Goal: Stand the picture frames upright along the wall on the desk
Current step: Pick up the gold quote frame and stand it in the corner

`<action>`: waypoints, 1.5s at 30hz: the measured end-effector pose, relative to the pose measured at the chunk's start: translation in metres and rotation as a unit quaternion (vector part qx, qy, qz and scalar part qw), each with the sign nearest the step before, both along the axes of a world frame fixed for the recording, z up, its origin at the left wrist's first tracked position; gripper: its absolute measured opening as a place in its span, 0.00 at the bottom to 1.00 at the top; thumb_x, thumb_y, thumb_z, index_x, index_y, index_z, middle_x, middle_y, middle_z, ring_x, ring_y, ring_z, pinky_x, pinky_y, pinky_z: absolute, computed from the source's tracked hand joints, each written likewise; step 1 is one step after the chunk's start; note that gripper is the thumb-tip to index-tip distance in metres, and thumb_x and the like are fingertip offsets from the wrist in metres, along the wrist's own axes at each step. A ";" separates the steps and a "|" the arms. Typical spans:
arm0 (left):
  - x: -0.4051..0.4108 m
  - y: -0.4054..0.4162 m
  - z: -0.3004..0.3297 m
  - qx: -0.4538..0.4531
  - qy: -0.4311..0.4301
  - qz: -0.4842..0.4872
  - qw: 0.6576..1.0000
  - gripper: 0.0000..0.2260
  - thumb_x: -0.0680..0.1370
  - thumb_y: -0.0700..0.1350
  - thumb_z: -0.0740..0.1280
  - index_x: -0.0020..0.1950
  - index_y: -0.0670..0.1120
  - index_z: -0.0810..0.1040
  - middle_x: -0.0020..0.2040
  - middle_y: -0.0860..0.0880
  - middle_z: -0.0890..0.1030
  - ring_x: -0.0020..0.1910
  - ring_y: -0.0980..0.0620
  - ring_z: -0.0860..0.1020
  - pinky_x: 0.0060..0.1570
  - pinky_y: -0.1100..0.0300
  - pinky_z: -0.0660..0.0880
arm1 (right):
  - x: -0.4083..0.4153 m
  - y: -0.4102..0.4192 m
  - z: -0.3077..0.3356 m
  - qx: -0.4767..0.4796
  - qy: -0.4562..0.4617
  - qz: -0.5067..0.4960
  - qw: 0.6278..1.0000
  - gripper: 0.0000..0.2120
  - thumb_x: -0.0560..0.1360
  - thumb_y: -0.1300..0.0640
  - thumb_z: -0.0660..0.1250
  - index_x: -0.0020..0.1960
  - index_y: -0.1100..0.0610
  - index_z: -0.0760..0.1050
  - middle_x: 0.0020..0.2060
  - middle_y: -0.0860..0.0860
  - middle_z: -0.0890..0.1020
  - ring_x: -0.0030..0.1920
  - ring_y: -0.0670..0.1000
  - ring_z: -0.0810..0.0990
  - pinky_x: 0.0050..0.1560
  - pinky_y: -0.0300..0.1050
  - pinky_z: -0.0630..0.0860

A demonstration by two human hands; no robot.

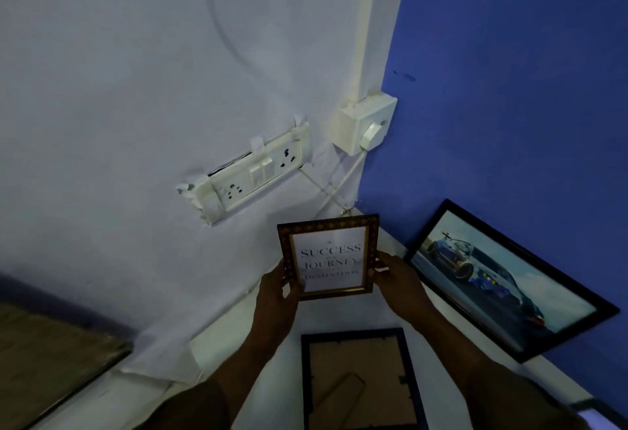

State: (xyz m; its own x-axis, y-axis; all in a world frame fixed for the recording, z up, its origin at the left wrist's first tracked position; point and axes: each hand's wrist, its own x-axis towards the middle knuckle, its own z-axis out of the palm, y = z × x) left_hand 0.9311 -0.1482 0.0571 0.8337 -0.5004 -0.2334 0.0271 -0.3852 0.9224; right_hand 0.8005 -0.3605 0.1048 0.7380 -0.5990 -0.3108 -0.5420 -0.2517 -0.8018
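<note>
A small gold-and-dark patterned frame (329, 256) with a "Success / Journey" print is held upright above the white desk (289, 355), near the wall corner. My left hand (277, 297) grips its left edge and my right hand (399, 281) grips its right edge. A larger black frame with a car picture (503, 280) stands leaning against the blue wall on the right. A dark blue frame (360, 382) lies face down on the desk below my hands, its brown back and stand showing.
A white socket panel (253, 178) and a switch box with a plug (365, 125) sit on the pale wall, cables hanging into the corner. A brownish flat object (51, 361) lies at the lower left.
</note>
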 end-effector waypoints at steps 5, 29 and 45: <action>0.020 -0.023 -0.010 -0.034 0.019 0.031 0.999 0.33 0.76 0.51 0.73 0.72 0.76 0.61 0.67 0.47 0.77 0.66 0.50 0.78 0.63 0.42 0.79 | 0.040 -0.026 -0.016 0.008 0.026 0.018 0.999 0.14 0.82 0.58 0.63 0.66 0.56 0.77 0.56 0.56 0.80 0.52 0.51 0.79 0.55 0.46 0.76; 0.028 -0.023 -0.029 0.015 0.080 0.052 0.995 0.37 0.80 0.46 0.69 0.83 0.53 0.50 0.79 0.48 0.67 0.70 0.54 0.68 0.67 0.56 0.68 | 0.077 -0.036 -0.063 0.045 0.055 -0.003 0.997 0.33 0.81 0.51 0.67 0.81 0.55 0.58 0.76 0.56 0.69 0.73 0.56 0.71 0.72 0.51 0.68; -0.082 0.043 -0.101 0.167 0.265 0.036 0.949 0.26 0.79 0.42 0.71 0.74 0.47 0.64 0.73 0.33 0.72 0.70 0.35 0.73 0.67 0.45 0.73 | -0.113 0.037 -0.120 0.035 0.235 -0.113 0.965 0.31 0.80 0.49 0.65 0.79 0.55 0.60 0.72 0.60 0.72 0.68 0.60 0.75 0.66 0.54 0.74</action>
